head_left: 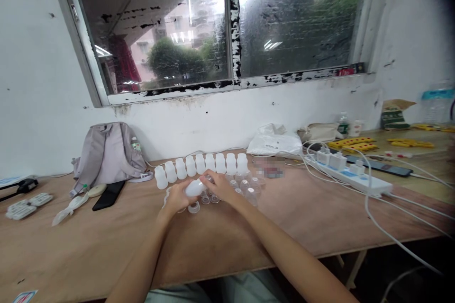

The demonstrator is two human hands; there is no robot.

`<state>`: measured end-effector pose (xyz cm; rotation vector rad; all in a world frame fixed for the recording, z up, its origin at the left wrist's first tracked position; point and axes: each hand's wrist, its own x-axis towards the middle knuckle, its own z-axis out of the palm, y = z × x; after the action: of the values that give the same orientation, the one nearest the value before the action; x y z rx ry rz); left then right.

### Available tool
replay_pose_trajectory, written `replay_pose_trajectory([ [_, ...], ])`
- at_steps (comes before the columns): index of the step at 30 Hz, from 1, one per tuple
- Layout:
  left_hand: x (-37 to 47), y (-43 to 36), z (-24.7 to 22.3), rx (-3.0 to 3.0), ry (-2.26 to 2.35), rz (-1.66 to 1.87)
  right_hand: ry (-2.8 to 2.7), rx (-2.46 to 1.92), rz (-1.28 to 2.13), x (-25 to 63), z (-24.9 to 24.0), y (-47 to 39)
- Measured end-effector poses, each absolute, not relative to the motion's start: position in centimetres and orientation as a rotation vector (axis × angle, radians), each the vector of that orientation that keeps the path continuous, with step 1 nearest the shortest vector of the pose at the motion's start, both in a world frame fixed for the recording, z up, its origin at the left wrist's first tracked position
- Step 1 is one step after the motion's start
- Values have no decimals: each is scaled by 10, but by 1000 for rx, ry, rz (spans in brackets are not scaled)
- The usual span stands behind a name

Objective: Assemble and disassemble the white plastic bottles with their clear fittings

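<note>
My left hand is wrapped round a white plastic bottle, tilted on its side above the table. At the bottle's right end, the fingers of my right hand are closed; a small clear part seems to show there, but I cannot make out its shape. Behind my hands stands a curved row of several white waisted bottles. Clear plastic cups or caps sit below and between my hands. More clear pieces stand to the right of my right wrist, partly hidden by it.
A grey backpack leans on the wall at left, with a black phone before it. At right lie a white power strip with trailing cables, a white plastic bag and yellow parts. The table's front edge is near my lap.
</note>
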<state>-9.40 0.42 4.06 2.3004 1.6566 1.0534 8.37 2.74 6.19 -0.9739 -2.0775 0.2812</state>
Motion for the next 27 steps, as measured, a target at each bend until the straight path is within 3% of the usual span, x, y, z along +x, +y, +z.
replay_pose_trajectory([
  [7,-84,-6,47,1837,1134,695,-1950,-1041,67,92,65,30],
  [19,-66,-3,21,1075,534,532,-1821,-757,345,100,70,40],
  [27,-70,0,1,1139,545,512,-1449,-1257,-3,179,106,73],
])
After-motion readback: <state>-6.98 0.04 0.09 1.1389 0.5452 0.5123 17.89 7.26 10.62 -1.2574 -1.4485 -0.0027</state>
